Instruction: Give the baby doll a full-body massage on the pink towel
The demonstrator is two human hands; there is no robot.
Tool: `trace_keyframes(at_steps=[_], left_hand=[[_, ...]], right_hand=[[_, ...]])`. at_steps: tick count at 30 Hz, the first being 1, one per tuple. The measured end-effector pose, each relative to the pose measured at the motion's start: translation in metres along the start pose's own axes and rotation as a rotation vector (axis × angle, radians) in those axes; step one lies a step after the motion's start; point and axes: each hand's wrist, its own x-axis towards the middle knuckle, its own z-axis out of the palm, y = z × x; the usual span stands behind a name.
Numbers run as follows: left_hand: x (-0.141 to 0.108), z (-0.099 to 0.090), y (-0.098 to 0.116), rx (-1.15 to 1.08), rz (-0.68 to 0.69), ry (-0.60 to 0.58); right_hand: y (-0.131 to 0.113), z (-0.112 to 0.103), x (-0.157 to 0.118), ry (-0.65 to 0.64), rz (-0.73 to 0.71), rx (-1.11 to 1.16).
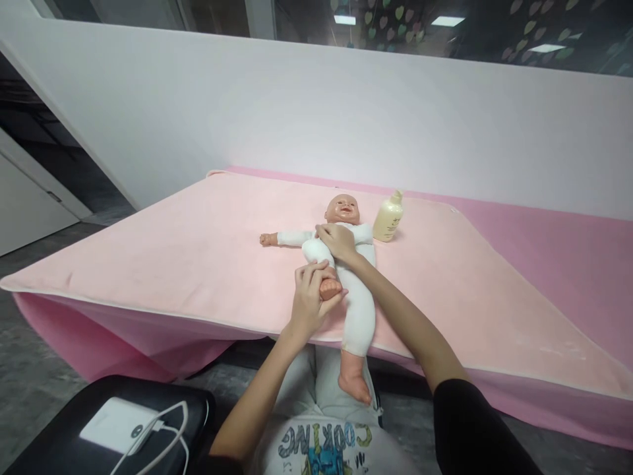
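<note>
Pale pink cloth [208, 257] covers most of the table [554, 254], which is draped in a deeper pink, and on it I see a doll [364, 310] in a white suit lying on its back, near the edge by the seated person. Taking the doll's belly as the centre of a clock, its bald head points to twelve, one arm stretches out just past nine, and its straight leg runs toward six, the bare foot hanging beyond the edge above the person's lap. Its other leg is bent up toward the belly. From about seven o'clock the person's left hand [310, 290] comes in, its grip narrow around the raised foot, fingers over the top and thumb along the sole. Reaching from four, the right hand [339, 241] lies over the bent leg and the belly; from where I stand I cannot tell whether its grip closes on anything. Between one and two o'clock, just beside the doll's shoulder, a cream-coloured bottle [388, 219] stands upright. Out at eight, below the table's edge, a white power bank [119, 423] with a white cable [180, 432] rests on a black seat [54, 432].
</note>
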Motion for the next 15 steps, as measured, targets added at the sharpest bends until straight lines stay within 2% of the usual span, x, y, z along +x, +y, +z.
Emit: trace_keyframes(at_steps=[1, 3, 5, 7, 9, 12, 15], left_hand=[[-0.002, 0.000, -0.001, 0.015, 0.001, -0.005], [-0.010, -0.003, 0.000, 0.035, 0.015, -0.022], [-0.022, -0.009, 0.003, 0.048, 0.041, -0.040], [-0.035, -0.016, 0.010, 0.052, 0.085, -0.066], [-0.046, -0.022, 0.018, 0.047, 0.165, -0.122], [-0.057, -0.029, 0.027, 0.041, 0.289, -0.238], [-0.058, -0.038, 0.028, 0.020, 0.281, -0.323]], right_hand=[[0.001, 0.000, -0.002, -0.007, -0.027, -0.068], [0.007, -0.007, 0.000, -0.006, -0.036, -0.063], [0.015, -0.018, 0.008, 0.031, 0.007, 0.074], [0.023, -0.031, 0.020, 0.138, 0.100, 0.277], [0.032, -0.046, 0.030, 0.304, 0.215, 0.489], [0.051, -0.070, 0.040, 0.633, 0.366, 0.726], [0.080, -0.096, 0.038, 0.990, 0.472, 0.819]])
